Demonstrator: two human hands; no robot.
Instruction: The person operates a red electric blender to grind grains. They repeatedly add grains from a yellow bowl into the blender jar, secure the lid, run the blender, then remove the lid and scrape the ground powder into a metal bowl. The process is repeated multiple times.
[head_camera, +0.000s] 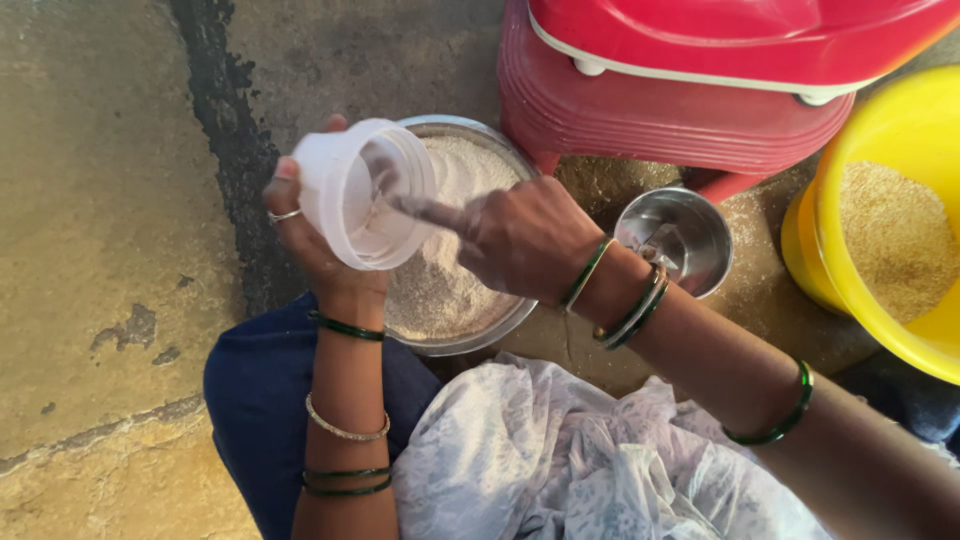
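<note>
Over the flour bowl (470, 330) — left hand (310, 235) grips jar (365, 195).

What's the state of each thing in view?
White plastic jar: open, tilted over the steel bowl, held by the left hand.
Right hand: fingers reaching inside the jar.
Steel bowl: holds pale flour.
Small steel cup: upright, contents unclear.
Yellow tub: open, holds grain.
Red stools: stacked.

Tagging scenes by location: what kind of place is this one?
Probably a home floor used for food preparation. The person sits on a bare cracked floor, the hands work over a steel bowl of flour, and a yellow tub of grain stands beside stacked red plastic stools.
</note>
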